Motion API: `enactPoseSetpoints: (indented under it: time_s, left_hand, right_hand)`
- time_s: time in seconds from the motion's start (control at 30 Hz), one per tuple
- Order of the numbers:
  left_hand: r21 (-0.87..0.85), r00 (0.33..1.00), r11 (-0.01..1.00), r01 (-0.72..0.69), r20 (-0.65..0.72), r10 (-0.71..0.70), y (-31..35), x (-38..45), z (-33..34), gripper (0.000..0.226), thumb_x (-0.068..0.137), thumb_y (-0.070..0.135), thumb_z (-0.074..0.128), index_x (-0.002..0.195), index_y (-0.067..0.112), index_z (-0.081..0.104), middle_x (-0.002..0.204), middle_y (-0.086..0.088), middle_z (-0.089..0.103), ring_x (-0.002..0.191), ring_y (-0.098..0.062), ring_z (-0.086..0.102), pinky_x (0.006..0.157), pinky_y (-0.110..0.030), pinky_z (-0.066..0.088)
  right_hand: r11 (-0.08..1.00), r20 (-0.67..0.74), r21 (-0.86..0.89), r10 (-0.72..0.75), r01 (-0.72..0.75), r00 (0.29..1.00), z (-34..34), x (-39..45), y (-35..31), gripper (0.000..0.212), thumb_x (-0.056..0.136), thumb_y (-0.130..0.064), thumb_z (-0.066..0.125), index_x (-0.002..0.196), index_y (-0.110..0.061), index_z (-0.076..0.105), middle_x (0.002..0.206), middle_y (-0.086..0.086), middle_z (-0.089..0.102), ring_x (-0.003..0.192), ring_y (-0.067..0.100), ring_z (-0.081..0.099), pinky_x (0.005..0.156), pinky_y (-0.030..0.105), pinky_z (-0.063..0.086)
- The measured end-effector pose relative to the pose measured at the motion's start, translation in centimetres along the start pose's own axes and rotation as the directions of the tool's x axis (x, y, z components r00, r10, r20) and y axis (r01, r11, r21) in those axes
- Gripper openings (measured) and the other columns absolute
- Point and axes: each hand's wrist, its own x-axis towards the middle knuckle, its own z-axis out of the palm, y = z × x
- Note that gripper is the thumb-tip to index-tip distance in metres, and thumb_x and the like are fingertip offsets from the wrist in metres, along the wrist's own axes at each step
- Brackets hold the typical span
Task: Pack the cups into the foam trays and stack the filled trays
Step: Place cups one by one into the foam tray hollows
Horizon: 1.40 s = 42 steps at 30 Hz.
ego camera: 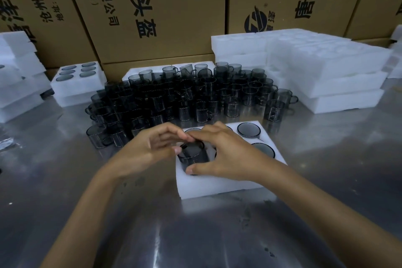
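Note:
A white foam tray (217, 187) lies on the metal table in front of me. Two smoky glass cups sit sunk in its right-hand holes, one at the back (248, 129) and one nearer (264, 149). A third dark cup (192, 156) stands part way into the near-left hole, its rim above the foam. My right hand (226, 154) grips this cup, thumb on its near side and fingers over the rim. My left hand (150, 148) touches the cup's rim and handle with thumb and fingertips. A crowd of loose cups (185, 98) stands behind the tray.
A filled foam tray (74, 91) sits at the back left. Stacks of empty foam trays stand at the right (326, 72) and far left (15, 76). Cardboard boxes (152, 6) wall off the back. The metal table (195, 235) stretches toward me.

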Motion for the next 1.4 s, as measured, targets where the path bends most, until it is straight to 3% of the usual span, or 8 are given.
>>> enactPoseSetpoints:
  time_s: [0.17, 0.33, 0.5, 0.7, 0.87, 1.03, 1.23, 1.4]
  left_hand:
    - [0.106, 0.995, 0.994, 0.038, -0.093, -0.028, -0.4, 0.1, 0.1, 0.021, 0.082, 0.03, 0.075, 0.102, 0.03, 0.067, 0.11, 0.011, 0.065, 0.108, -0.011, 0.062, 0.089, -0.031, 0.051]
    - [0.068, 0.992, 0.991, 0.117, -0.05, -0.114, -0.8, 0.2, 0.2, 0.046, 0.068, 0.046, 0.078, 0.108, 0.028, 0.063, 0.117, -0.01, 0.055, 0.114, -0.025, 0.055, 0.1, -0.04, 0.047]
    - [0.098, 0.959, 0.954, 0.282, -0.052, -0.278, -1.6, 0.1, 0.3, 0.063, 0.062, 0.04, 0.083, 0.117, 0.022, 0.056, 0.122, -0.012, 0.055, 0.114, -0.025, 0.057, 0.106, -0.044, 0.044]
    - [0.006, 0.884, 0.894, 0.448, -0.15, -0.442, -1.7, -0.3, 0.6, 0.084, 0.051, 0.055, 0.086, 0.12, 0.023, 0.052, 0.106, -0.012, 0.062, 0.078, -0.016, 0.062, 0.075, -0.034, 0.052]
    - [0.197, 0.893, 0.872, 0.449, -0.135, -0.429, -1.8, -0.8, 0.9, 0.048, 0.072, 0.061, 0.067, 0.1, 0.023, 0.071, 0.069, 0.006, 0.059, 0.054, 0.002, 0.054, 0.048, -0.014, 0.041]
    - [0.092, 0.91, 0.907, 0.411, -0.098, -0.402, -1.3, -0.6, 1.8, 0.036, 0.084, 0.041, 0.07, 0.106, 0.014, 0.064, 0.099, -0.015, 0.071, 0.077, -0.015, 0.065, 0.064, -0.03, 0.053]
    - [-0.398, 0.919, 0.887, 0.235, -0.206, -0.336, -0.4, 0.1, 2.8, 0.051, 0.076, 0.044, 0.08, 0.111, 0.021, 0.05, 0.099, -0.004, 0.071, 0.082, -0.021, 0.066, 0.055, -0.033, 0.053]
    - [-0.556, 0.86, 0.83, 0.044, -0.402, -0.315, 1.7, 2.7, 0.4, 0.064, 0.072, 0.037, 0.074, 0.131, 0.021, 0.055, 0.117, -0.011, 0.071, 0.095, -0.03, 0.066, 0.076, -0.049, 0.053]
  right_hand:
    - [0.948, -0.063, -0.313, -0.073, 0.05, 0.995, 0.5, -1.9, -0.4, 0.074, 0.09, -0.067, 0.047, 0.146, -0.02, 0.043, 0.149, -0.008, 0.04, 0.133, 0.01, 0.024, 0.11, 0.034, 0.023]
    - [0.93, -0.045, -0.367, 0.002, -0.018, 0.999, 1.3, -3.4, -0.2, 0.07, 0.1, -0.062, 0.016, 0.156, -0.021, 0.025, 0.163, -0.005, 0.02, 0.147, 0.012, 0.007, 0.116, 0.04, 0.017]
    - [0.892, -0.004, -0.45, 0.05, -0.046, 0.999, 2.1, -3.6, -0.3, 0.059, 0.103, -0.052, 0.016, 0.155, -0.026, 0.026, 0.165, 0.0, 0.014, 0.151, 0.015, -0.002, 0.116, 0.041, 0.007]
    - [0.942, 0.072, -0.327, 0.104, -0.075, 0.992, 0.6, -3.3, 0.2, 0.059, 0.1, -0.06, 0.026, 0.153, -0.035, 0.026, 0.166, -0.005, 0.002, 0.15, 0.012, -0.01, 0.118, 0.045, 0.001]
    - [0.744, -0.35, -0.29, 0.503, -0.602, 0.79, -3.7, -5.5, 3.5, 0.045, 0.094, -0.059, 0.042, 0.111, -0.019, 0.053, 0.124, 0.005, 0.057, 0.124, 0.031, 0.046, 0.096, 0.043, 0.037]
    - [0.678, -0.24, 0.052, 0.721, -0.733, 0.65, -3.6, -7.3, 5.6, 0.061, 0.1, -0.053, 0.038, 0.066, -0.005, 0.054, 0.064, 0.007, 0.058, 0.076, 0.031, 0.06, 0.062, 0.03, 0.039]
    - [0.653, -0.31, 0.442, 0.755, -0.615, 0.578, -3.7, -6.3, 5.3, 0.048, 0.096, -0.043, 0.053, 0.073, -0.005, 0.072, 0.071, 0.004, 0.071, 0.074, 0.023, 0.065, 0.065, 0.03, 0.045]
    - [0.436, -0.299, 0.877, 0.824, -0.202, 0.481, -4.9, -2.8, 4.5, 0.041, 0.102, -0.033, 0.042, 0.08, -0.014, 0.07, 0.075, 0.003, 0.073, 0.064, 0.017, 0.064, 0.056, 0.03, 0.048]
